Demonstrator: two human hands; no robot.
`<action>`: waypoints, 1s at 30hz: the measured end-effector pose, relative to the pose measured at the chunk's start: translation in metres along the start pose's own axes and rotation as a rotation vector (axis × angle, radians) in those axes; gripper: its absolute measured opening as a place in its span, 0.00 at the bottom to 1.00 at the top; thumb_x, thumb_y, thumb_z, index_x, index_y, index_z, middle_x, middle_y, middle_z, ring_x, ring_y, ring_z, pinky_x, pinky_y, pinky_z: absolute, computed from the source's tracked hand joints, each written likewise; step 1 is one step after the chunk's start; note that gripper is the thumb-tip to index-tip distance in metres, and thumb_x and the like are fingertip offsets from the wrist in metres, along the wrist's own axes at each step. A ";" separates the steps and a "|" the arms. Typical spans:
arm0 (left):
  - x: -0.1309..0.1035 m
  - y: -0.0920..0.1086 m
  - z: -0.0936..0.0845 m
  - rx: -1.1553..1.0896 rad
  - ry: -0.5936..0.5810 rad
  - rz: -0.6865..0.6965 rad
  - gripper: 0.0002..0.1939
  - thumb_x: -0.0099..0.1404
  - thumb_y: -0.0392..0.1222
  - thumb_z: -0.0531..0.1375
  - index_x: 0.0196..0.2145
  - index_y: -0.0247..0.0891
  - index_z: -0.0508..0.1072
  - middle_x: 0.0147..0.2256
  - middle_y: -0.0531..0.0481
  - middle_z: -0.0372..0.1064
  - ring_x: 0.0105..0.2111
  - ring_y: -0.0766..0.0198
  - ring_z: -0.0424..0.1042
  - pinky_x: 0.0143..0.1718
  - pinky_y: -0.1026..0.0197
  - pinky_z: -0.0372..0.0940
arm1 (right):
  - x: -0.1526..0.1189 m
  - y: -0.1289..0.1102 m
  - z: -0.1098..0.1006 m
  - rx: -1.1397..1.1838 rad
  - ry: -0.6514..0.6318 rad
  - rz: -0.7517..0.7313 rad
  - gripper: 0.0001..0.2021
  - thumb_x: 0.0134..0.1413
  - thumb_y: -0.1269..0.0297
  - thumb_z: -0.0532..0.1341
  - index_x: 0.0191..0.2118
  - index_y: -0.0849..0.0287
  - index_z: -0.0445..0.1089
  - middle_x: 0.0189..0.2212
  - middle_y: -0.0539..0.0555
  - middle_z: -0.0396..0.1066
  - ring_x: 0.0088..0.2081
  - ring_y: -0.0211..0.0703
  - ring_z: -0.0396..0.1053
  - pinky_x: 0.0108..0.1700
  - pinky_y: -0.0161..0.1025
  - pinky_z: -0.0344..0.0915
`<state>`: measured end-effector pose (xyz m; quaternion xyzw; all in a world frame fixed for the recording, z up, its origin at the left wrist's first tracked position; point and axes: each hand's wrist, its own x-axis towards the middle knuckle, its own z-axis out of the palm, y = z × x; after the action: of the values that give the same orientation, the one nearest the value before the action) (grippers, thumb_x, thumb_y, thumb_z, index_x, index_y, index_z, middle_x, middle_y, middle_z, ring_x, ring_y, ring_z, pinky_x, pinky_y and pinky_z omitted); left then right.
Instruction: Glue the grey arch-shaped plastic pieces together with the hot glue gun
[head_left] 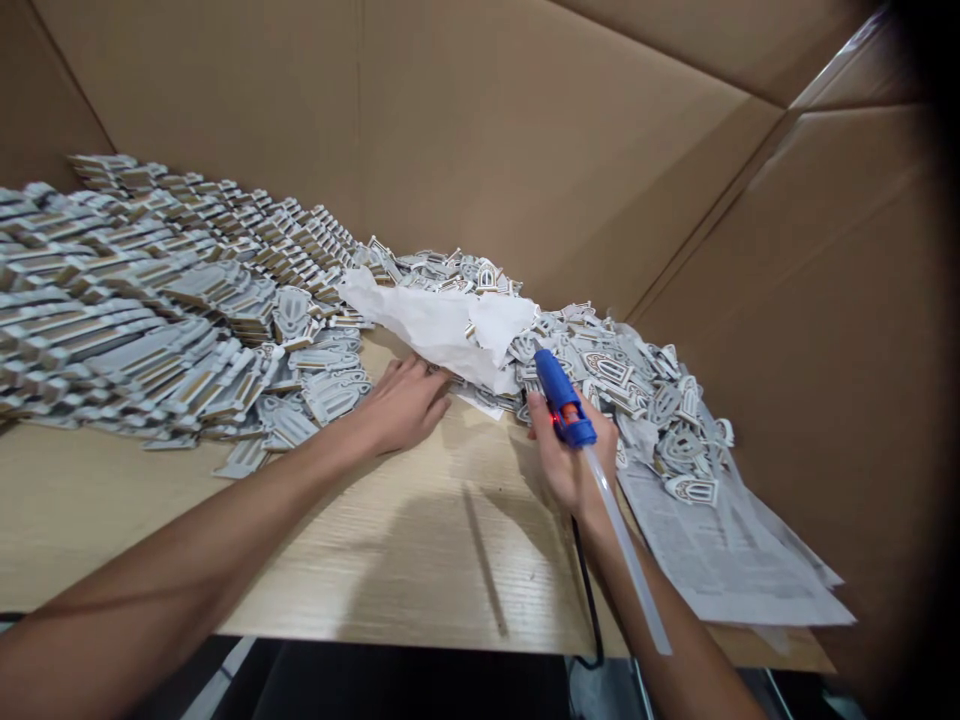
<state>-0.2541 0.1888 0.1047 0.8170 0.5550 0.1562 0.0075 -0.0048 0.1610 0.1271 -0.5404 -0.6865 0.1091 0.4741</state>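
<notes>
My right hand [574, 450] is wrapped round a blue glue gun [559, 395], whose nozzle points up and away. A small red light glows on the gun, and a long clear glue stick [628, 550] sticks out of its back. My left hand [409, 402] rests on the table at the near edge of the white paper [450, 325], fingers bent; what its fingertips hold, if anything, is hidden. Small grey-white arch-shaped pieces [607, 370] lie in a loose heap beyond and right of the glue gun, partly under the paper.
Stacked rows of similar pieces [150, 300] cover the left of the wooden table [420, 560]. Printed paper sheets [727, 560] lie at the right. Cardboard walls [487, 130] stand behind and at the right. A black cable [589, 590] hangs over the front edge.
</notes>
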 end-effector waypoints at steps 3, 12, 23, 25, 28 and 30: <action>0.002 -0.004 0.002 -0.002 -0.016 0.009 0.21 0.79 0.46 0.53 0.60 0.32 0.74 0.58 0.29 0.76 0.62 0.35 0.73 0.64 0.33 0.66 | 0.000 0.000 0.000 0.003 0.002 -0.004 0.22 0.68 0.43 0.64 0.29 0.53 0.67 0.20 0.47 0.68 0.24 0.43 0.65 0.32 0.41 0.61; 0.016 -0.009 0.002 0.028 0.025 0.019 0.19 0.77 0.38 0.55 0.59 0.35 0.79 0.56 0.31 0.80 0.60 0.40 0.77 0.63 0.40 0.69 | 0.000 -0.002 -0.002 0.004 -0.032 -0.002 0.21 0.69 0.43 0.63 0.31 0.54 0.70 0.21 0.47 0.68 0.25 0.42 0.65 0.33 0.40 0.62; 0.019 -0.005 0.006 0.072 0.068 0.046 0.20 0.76 0.34 0.56 0.60 0.40 0.81 0.57 0.35 0.80 0.60 0.42 0.76 0.63 0.42 0.70 | 0.000 0.001 0.000 0.012 -0.052 0.004 0.21 0.69 0.43 0.64 0.33 0.54 0.71 0.22 0.47 0.69 0.25 0.43 0.66 0.33 0.40 0.62; 0.018 -0.004 0.007 0.075 0.078 0.030 0.21 0.76 0.33 0.55 0.61 0.38 0.79 0.58 0.33 0.78 0.61 0.42 0.75 0.63 0.43 0.70 | 0.000 0.001 0.001 0.021 -0.051 0.015 0.21 0.68 0.42 0.64 0.33 0.55 0.72 0.22 0.47 0.69 0.25 0.43 0.66 0.33 0.40 0.62; 0.014 -0.001 0.007 0.086 0.088 -0.015 0.21 0.74 0.29 0.54 0.60 0.31 0.78 0.58 0.29 0.76 0.61 0.41 0.75 0.59 0.43 0.72 | -0.001 0.003 0.000 0.096 -0.071 0.079 0.23 0.67 0.39 0.65 0.32 0.55 0.73 0.21 0.48 0.70 0.24 0.43 0.66 0.31 0.40 0.62; 0.011 0.002 0.003 0.098 0.089 -0.044 0.21 0.73 0.28 0.53 0.58 0.29 0.77 0.57 0.27 0.76 0.59 0.39 0.75 0.55 0.43 0.74 | -0.001 0.005 -0.001 0.199 -0.149 0.150 0.26 0.66 0.36 0.65 0.31 0.55 0.73 0.21 0.49 0.71 0.23 0.42 0.66 0.29 0.40 0.61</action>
<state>-0.2475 0.1980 0.1048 0.7962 0.5797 0.1651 -0.0536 -0.0011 0.1620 0.1239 -0.5308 -0.6633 0.2516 0.4637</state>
